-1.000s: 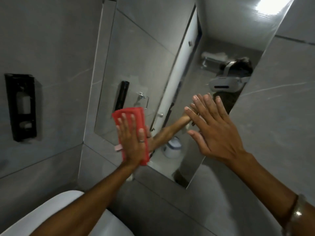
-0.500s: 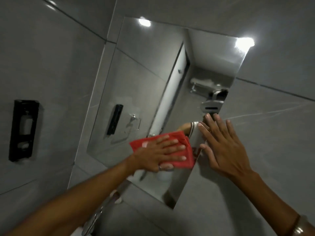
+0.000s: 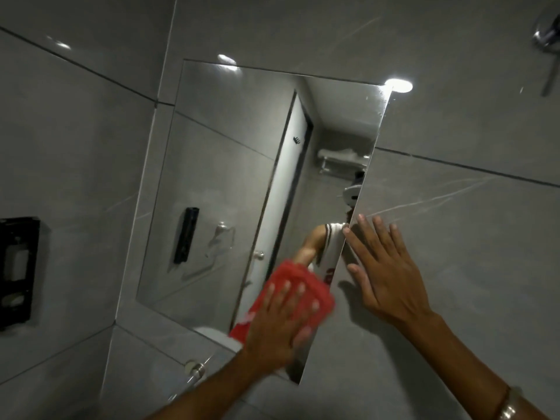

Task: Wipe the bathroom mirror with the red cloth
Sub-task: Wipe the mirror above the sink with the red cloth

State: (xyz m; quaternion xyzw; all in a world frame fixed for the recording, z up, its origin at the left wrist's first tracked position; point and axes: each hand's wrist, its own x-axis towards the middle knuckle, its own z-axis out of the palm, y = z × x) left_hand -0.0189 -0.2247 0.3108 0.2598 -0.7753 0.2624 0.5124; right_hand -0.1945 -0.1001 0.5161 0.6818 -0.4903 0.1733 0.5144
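On the grey tiled wall, the black dispenser holds 1 pale bottle. The left hand, fingers spread flat, presses the red cloth on the mirror, now lower, nearer its bottom right corner than 0.5 seconds ago. The right hand stays flat, spread, beside the mirror's edge.

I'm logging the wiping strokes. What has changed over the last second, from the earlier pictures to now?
The left hand slid the red cloth across the mirror, from its lower left part to the lower right corner, turning fingers-sideways midway, now fingers up again. Nothing was let go or newly taken. The right hand stayed flat on the wall tile beside the mirror's right edge.
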